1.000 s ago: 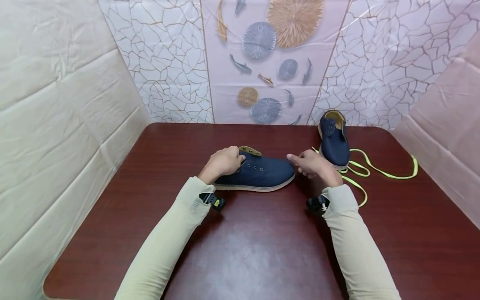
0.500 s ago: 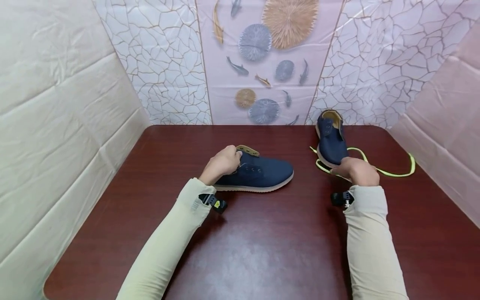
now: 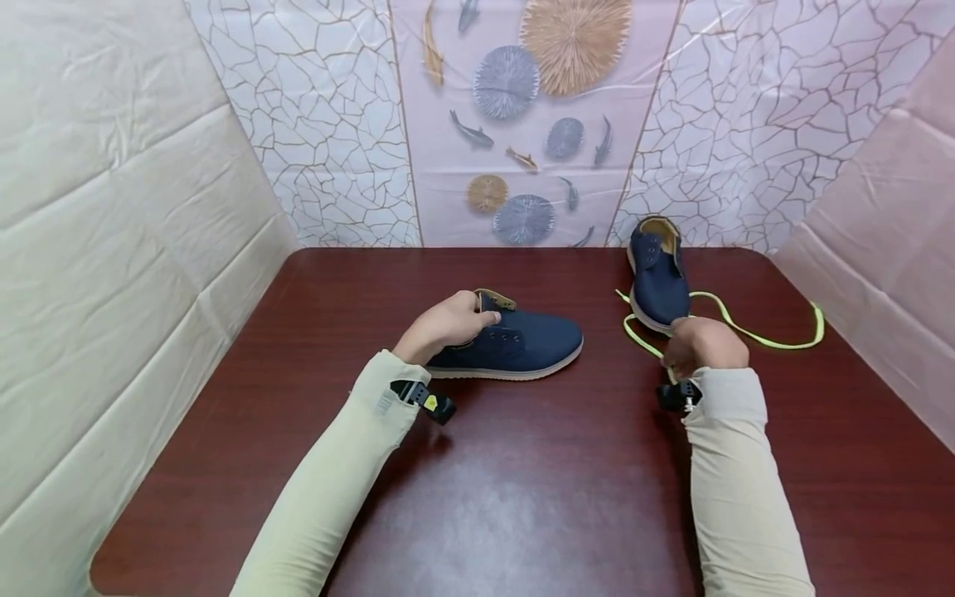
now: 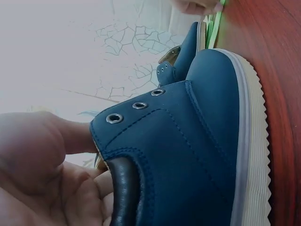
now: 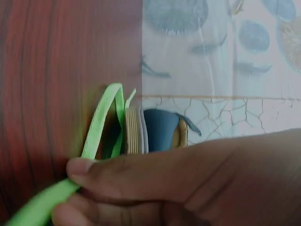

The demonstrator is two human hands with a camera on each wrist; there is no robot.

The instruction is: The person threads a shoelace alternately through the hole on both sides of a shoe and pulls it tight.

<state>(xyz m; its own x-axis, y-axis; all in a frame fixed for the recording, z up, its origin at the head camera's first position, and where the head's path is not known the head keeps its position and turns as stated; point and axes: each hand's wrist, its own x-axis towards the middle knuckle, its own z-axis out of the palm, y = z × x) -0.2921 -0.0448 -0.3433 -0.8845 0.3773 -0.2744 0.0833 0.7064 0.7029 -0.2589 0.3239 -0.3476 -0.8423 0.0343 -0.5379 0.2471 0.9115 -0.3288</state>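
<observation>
A navy shoe with bare eyelets and a pale ridged sole lies on the table, its toe to the right. My left hand holds it at the ankle opening; in the left wrist view the thumb and fingers are at the collar, the grip partly hidden. My right hand pinches a neon-green shoelace between thumb and fingertips, just in front of the second navy shoe. That shoe stands at the back right, toe toward me. Part of the lace disappears behind its toe and my hand.
The shoelace's far length curves over the dark red table toward the right. A patterned backdrop rises behind the table. Pale covered panels flank it on both sides.
My right hand has left the near shoe's toe, moved right to the shoelace, and now pinches it, drawing it slightly nearer. My left hand stays at the shoe's opening, its thumb shifted slightly.
</observation>
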